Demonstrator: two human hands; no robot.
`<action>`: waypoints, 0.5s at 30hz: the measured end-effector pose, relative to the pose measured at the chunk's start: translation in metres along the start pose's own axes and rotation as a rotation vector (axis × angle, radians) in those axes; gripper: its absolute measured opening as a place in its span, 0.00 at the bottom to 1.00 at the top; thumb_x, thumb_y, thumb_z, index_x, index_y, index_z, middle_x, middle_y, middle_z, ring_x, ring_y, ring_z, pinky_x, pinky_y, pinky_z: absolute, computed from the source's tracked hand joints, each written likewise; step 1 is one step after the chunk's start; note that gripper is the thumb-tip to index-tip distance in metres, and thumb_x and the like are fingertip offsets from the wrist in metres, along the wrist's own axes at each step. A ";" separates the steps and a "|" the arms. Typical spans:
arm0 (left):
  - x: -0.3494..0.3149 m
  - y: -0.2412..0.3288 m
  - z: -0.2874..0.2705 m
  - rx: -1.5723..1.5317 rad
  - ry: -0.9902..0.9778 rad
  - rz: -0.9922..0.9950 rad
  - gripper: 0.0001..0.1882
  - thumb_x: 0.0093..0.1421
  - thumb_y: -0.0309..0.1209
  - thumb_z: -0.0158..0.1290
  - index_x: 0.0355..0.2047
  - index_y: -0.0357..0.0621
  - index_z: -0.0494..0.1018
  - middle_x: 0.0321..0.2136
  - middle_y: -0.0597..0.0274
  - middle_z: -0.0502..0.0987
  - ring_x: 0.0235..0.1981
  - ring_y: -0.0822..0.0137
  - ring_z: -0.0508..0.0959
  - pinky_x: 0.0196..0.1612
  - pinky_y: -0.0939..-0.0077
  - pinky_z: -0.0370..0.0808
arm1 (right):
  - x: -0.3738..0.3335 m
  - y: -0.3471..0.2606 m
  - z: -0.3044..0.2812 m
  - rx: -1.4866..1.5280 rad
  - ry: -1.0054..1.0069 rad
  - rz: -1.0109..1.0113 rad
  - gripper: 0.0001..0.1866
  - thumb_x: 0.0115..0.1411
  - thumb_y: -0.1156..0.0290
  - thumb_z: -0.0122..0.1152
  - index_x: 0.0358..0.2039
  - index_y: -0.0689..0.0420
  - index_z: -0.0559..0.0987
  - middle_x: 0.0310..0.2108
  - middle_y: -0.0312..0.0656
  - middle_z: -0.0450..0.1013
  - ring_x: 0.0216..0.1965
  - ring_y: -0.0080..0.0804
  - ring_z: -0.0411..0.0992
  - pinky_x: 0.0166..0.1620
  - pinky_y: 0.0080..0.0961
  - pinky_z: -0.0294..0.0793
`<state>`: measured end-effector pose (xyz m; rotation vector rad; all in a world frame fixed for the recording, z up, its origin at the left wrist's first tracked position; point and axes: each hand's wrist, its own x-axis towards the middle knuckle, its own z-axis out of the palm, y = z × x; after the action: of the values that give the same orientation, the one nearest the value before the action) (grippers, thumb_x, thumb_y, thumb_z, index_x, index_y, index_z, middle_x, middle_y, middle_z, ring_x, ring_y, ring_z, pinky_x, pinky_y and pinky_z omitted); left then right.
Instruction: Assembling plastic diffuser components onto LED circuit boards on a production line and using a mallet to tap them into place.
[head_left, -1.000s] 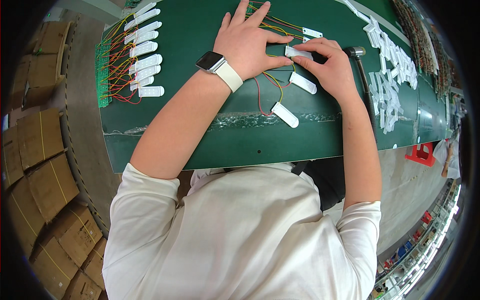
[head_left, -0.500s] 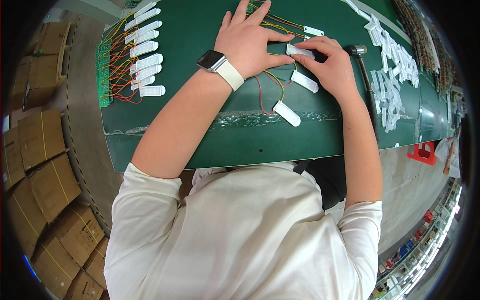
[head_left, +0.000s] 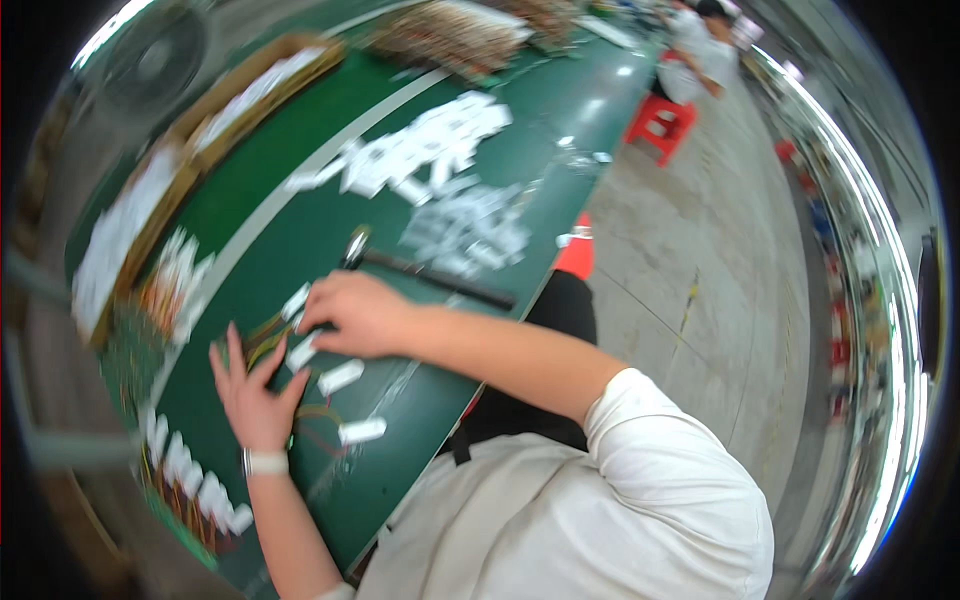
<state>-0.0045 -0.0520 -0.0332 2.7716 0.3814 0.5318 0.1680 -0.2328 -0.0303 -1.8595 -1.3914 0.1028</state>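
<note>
My left hand [head_left: 256,402] rests over the green tabletop [head_left: 335,505] with fingers spread, a watch strap [head_left: 265,462] on its wrist. Its thumb points toward a small white plastic piece [head_left: 302,351] with red and yellow wires. The curled fingers of my right hand [head_left: 352,314] are closed on that piece, partly hiding it. Another white piece [head_left: 296,301] lies just beyond those fingers. Two more wired pieces, a nearer one [head_left: 341,377] and the nearest [head_left: 362,431], lie toward my body. Motion blurs the details.
A hammer-like tool [head_left: 440,277] lies beyond my right hand. Farther off are heaped white pieces [head_left: 430,145], translucent strips [head_left: 470,230] and a long cardboard box [head_left: 190,175]. Wired white pieces [head_left: 185,470] line the lower left. A red stool [head_left: 660,128] and a seated person [head_left: 695,60] are far right.
The view has swung to the right and tilted, bringing the box, the fan and the person into sight. My right hand stays at the same white piece; the left hand's fingers stay spread.
</note>
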 end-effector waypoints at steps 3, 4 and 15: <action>-0.004 0.003 -0.008 0.002 -0.051 -0.074 0.29 0.46 0.38 0.73 0.52 0.60 0.84 0.75 0.54 0.57 0.74 0.36 0.51 0.73 0.48 0.56 | -0.023 -0.008 -0.030 -0.255 0.131 0.089 0.13 0.52 0.59 0.74 0.37 0.47 0.86 0.39 0.36 0.77 0.47 0.40 0.74 0.49 0.39 0.72; -0.003 0.005 -0.009 -0.006 -0.050 -0.037 0.29 0.46 0.38 0.73 0.52 0.60 0.84 0.75 0.54 0.57 0.74 0.36 0.51 0.73 0.48 0.56 | -0.031 -0.009 -0.040 -0.333 0.195 0.138 0.14 0.53 0.58 0.73 0.37 0.48 0.85 0.40 0.36 0.77 0.48 0.39 0.74 0.48 0.38 0.71; 0.003 -0.011 -0.005 0.075 -0.138 -0.038 0.27 0.55 0.38 0.68 0.57 0.57 0.81 0.76 0.54 0.54 0.75 0.36 0.49 0.74 0.46 0.53 | -0.088 -0.004 -0.092 -0.474 0.010 0.634 0.28 0.54 0.49 0.74 0.46 0.56 0.80 0.44 0.47 0.77 0.50 0.47 0.76 0.51 0.44 0.72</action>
<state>-0.0064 -0.0393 -0.0313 2.8458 0.4288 0.3209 0.1762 -0.3559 0.0020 -2.6429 -0.8097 0.0834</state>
